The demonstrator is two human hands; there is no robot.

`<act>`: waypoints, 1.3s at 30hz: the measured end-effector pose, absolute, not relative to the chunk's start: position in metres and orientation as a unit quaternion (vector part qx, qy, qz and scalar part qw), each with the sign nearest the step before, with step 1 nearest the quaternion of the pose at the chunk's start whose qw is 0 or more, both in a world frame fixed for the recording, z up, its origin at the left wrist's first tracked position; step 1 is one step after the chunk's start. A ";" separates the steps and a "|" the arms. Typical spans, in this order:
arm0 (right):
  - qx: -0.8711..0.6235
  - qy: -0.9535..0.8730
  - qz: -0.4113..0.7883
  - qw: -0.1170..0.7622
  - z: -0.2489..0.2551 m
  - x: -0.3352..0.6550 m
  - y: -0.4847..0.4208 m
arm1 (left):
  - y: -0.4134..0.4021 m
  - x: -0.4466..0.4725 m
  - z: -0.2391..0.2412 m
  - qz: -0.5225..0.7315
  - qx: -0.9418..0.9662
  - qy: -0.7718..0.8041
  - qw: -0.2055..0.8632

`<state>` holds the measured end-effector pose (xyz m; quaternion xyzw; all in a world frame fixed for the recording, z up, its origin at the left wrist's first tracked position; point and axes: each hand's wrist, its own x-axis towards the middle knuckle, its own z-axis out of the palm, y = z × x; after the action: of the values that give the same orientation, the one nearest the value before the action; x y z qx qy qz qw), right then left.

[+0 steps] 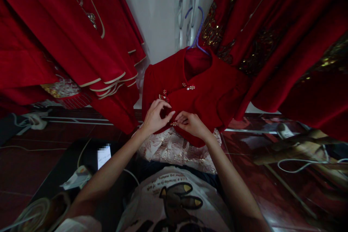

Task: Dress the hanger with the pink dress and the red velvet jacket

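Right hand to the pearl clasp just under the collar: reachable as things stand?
Probably yes. The right hand is on the red jacket, just below the pearl clasp; only bare fabric lies between, and the left hand sits off to the side.

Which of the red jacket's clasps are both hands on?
The lowest clasp, between the left hand and right hand; the middle clasp and top clasp sit higher.
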<state>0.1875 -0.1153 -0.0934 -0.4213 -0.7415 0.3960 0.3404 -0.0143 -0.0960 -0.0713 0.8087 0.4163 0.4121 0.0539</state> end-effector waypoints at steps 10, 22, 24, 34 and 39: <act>-0.405 -0.750 0.438 0.286 -0.063 0.213 -0.126 | -0.046 -0.048 -0.014 0.210 0.923 0.302 -0.115; -0.410 -0.736 0.438 0.314 -0.057 0.213 -0.128 | -0.021 -0.026 0.019 0.137 0.968 0.180 -0.108; -0.410 -0.736 0.433 0.320 -0.056 0.214 -0.128 | -0.020 -0.023 0.025 0.137 0.969 0.181 -0.096; -0.414 -0.740 0.419 0.325 -0.054 0.216 -0.130 | -0.030 -0.001 0.046 0.155 0.965 0.184 -0.109; -0.413 -0.737 0.418 0.333 -0.053 0.217 -0.132 | -0.029 0.029 0.035 0.216 0.932 0.220 -0.190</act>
<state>0.2170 -0.1319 -0.0534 -0.4135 -0.7374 0.4177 0.3328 0.0295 -0.0289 0.0345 0.9321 0.2204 0.2158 -0.1898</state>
